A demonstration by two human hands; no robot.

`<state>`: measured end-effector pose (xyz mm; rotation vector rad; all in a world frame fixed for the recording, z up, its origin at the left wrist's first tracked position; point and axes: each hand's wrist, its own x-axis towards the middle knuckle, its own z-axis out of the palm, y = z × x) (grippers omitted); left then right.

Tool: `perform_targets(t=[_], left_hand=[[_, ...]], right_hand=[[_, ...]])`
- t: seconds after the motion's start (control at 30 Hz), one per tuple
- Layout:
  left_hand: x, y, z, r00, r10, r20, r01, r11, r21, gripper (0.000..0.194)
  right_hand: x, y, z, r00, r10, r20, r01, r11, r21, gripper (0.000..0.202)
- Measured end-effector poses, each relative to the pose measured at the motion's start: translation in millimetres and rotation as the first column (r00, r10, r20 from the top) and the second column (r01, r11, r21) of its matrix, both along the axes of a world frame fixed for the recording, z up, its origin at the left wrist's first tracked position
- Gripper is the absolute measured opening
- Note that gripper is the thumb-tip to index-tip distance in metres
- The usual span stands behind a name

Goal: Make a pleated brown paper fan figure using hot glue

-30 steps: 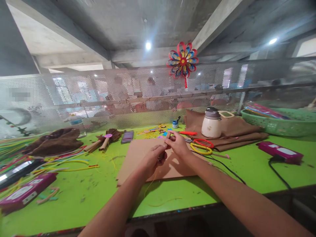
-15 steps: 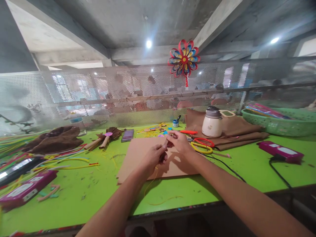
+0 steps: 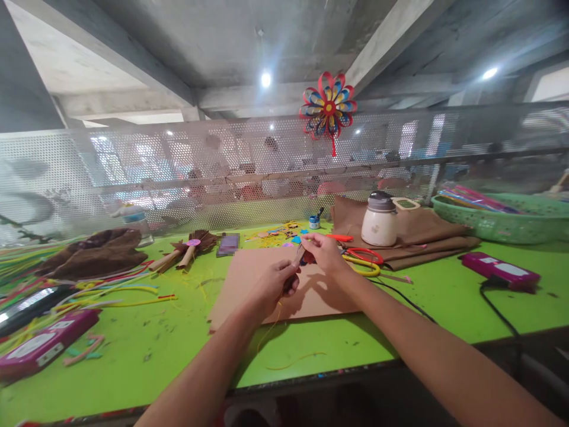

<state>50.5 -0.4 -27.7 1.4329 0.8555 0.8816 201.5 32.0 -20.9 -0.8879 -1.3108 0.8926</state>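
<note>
Over a tan board [image 3: 249, 279] on the green table, my left hand [image 3: 280, 281] is closed, pinching a small brown piece [image 3: 300, 255]. My right hand [image 3: 320, 250] meets it from the right, its fingers pressed together on the upper part of the same piece. What the piece is cannot be made out, as the fingers hide much of it. A thin yellow string [image 3: 269, 330] hangs below my left hand and curls onto the table. Just right of my right hand lie scissors with red and yellow handles [image 3: 367, 268].
A white jug [image 3: 379, 224] stands by folded brown cloth [image 3: 427, 243]. At right are a green basket [image 3: 498, 225] and a purple power strip [image 3: 500, 270]. At left lie colored strips [image 3: 120, 296], brown cloth [image 3: 93, 252] and another power strip [image 3: 48, 344]. A perforated screen stands behind.
The view has shifted slightly, moving the table items a little to the left. Between my fingers, more of the brown piece shows. Both hands remain together over the board.
</note>
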Motion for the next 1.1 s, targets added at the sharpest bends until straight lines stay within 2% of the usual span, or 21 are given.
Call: perform_targets(t=[0.3,0.57,0.83,1.0,1.1], left_hand=[[-1.5,0.0,0.7,0.999,0.016,-0.037,-0.016,1.000,-0.004,0.023],[-0.9,-1.8,3.1,0.996,0.041,-0.076,-0.040,0.999,0.011,0.025],[-3.8,0.0,1.8,1.000,0.021,-0.013,-0.021,1.000,-0.017,0.027],[-7.4,1.8,2.6,0.999,0.026,0.035,-0.023,0.998,-0.063,0.023],[-9.2,2.3,1.8,0.998,0.025,0.055,-0.022,0.998,-0.065,0.022]], right_hand=[[1.3,5.3,-5.7,0.989,0.060,-0.135,-0.071,0.994,-0.079,0.027],[0.7,2.8,-5.6,0.985,0.069,-0.158,-0.085,0.992,-0.099,0.027],[0.1,2.3,-6.1,0.980,0.137,-0.146,-0.146,0.988,-0.055,0.027],[2.2,4.2,-7.0,0.950,0.165,-0.264,-0.204,0.971,-0.126,0.030],[0.1,0.5,-4.1,0.959,0.141,-0.245,-0.179,0.974,-0.141,0.035]])
